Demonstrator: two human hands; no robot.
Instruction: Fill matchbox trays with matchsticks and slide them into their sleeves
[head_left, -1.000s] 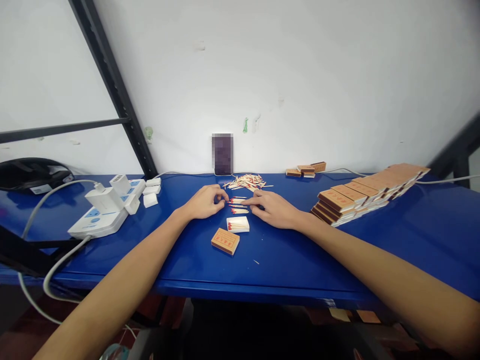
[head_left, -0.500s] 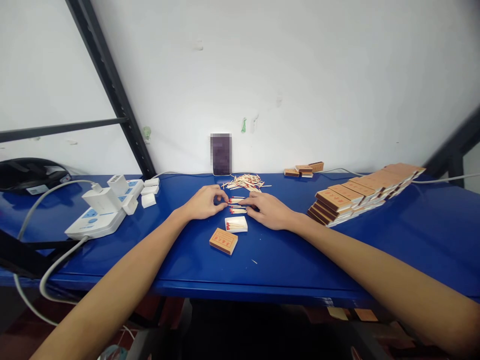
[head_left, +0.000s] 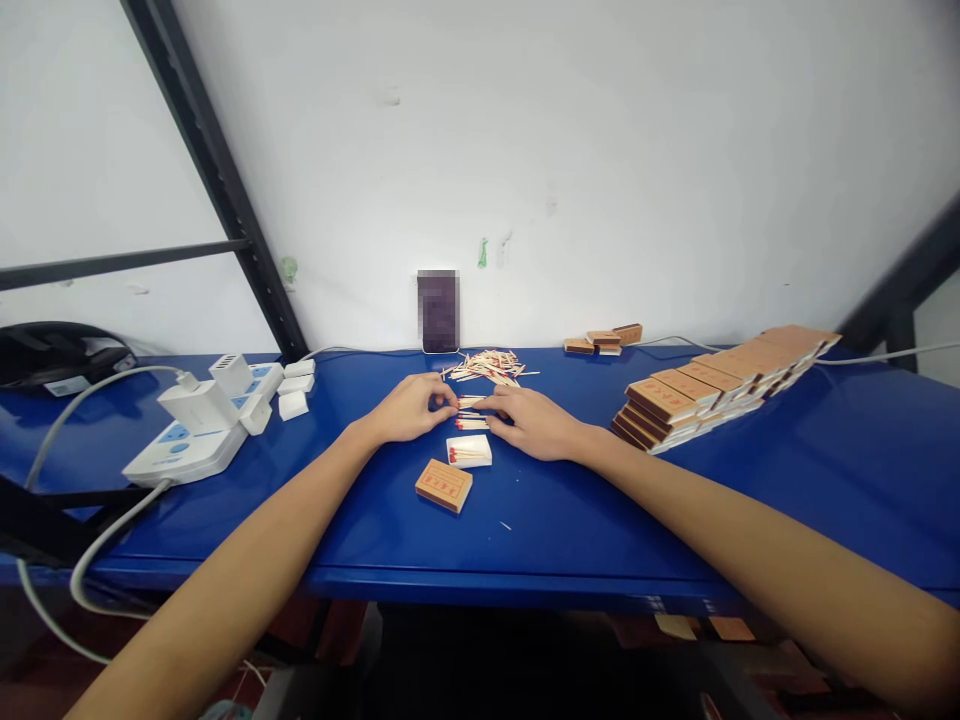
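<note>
Two small rows of red-headed matches (head_left: 472,424) lie between my hands on the blue tabletop. My left hand (head_left: 412,407) is curled at the head ends, thumb and forefinger pinched on matches of the upper row. At the plain ends, my right hand (head_left: 529,420) touches the matches with its forefinger, its thumb apart and lower down. Just in front sits a white matchbox tray (head_left: 480,446) with some matches inside. Closer to me lies a tan matchbox cover (head_left: 444,486). Behind my hands is a loose heap of matches (head_left: 491,366).
A long stack of matchboxes (head_left: 720,385) stands on the right, with several more matchboxes (head_left: 604,339) by the wall. A phone-like dark panel (head_left: 439,312) leans there. On the left are a power strip (head_left: 184,452), chargers and cables. One stray match-like sliver (head_left: 505,526) lies near the front.
The view has shifted slightly. Both hands stay at the two ends of the matches, with only slight finger movement.
</note>
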